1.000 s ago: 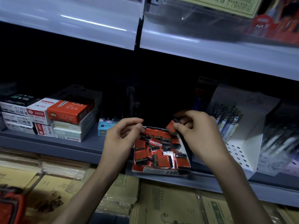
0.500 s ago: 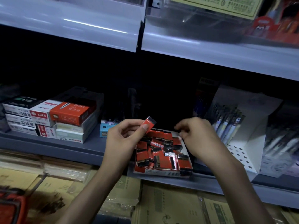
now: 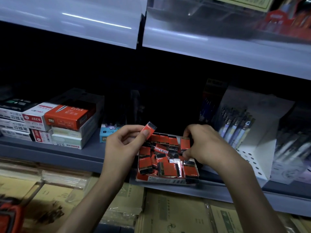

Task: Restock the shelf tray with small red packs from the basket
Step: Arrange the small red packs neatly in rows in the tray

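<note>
Over the left rim of the red cardboard shelf tray (image 3: pixel 143 177), small red-and-black pack (image 3: pixel 149 129) pinched in left hand (image 3: pixel 122 145) fingers; second red pack (image 3: pixel 185 143), upright inside tray, gripped by right hand (image 3: pixel 208 145) fingers.

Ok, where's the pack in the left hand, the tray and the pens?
pack (image 3: pixel 150 128): head view, its red face
tray (image 3: pixel 168 181): head view, front wall
pens (image 3: pixel 234 129): head view, one pen's barrel

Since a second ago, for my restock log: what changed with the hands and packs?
A red pack now sits pinched in the left hand, raised; the right hand, which held one, dropped to pinch an upright pack in the tray. Tray stayed put.
</note>
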The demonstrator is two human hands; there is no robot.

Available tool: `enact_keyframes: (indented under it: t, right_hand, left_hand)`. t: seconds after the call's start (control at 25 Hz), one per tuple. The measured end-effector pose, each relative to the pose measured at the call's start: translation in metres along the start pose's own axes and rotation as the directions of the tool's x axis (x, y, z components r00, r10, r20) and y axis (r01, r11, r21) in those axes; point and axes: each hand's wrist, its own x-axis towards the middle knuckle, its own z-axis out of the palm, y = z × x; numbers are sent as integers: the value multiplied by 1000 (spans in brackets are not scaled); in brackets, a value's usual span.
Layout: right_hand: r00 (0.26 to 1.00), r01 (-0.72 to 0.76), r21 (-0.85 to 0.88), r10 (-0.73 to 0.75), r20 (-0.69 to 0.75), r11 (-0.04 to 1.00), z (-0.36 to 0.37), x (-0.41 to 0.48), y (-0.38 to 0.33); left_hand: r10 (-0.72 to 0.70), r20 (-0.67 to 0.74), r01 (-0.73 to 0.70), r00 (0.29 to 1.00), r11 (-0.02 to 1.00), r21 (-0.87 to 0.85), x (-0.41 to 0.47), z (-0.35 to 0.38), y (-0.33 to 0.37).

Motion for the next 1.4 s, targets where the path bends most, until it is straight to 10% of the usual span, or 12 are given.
enact_keyframes:
  t: [0.4, 0.72, 1.4]
  right_hand:
    - [973, 83, 574, 58, -223, 815, -8, -12, 7]
    - [954, 73, 139, -28, -300, 988, 2, -6, 8]
    - [956, 85, 120, -46, -291, 989, 23, 12, 8]
  left_hand:
    - [-1, -35, 2, 999, 1000, 20, 0, 0, -1]
    - [-3, -53, 4, 999, 1000, 15, 0, 1, -3]
    - [-6, -50, 5, 999, 1000, -15, -3, -3, 1]
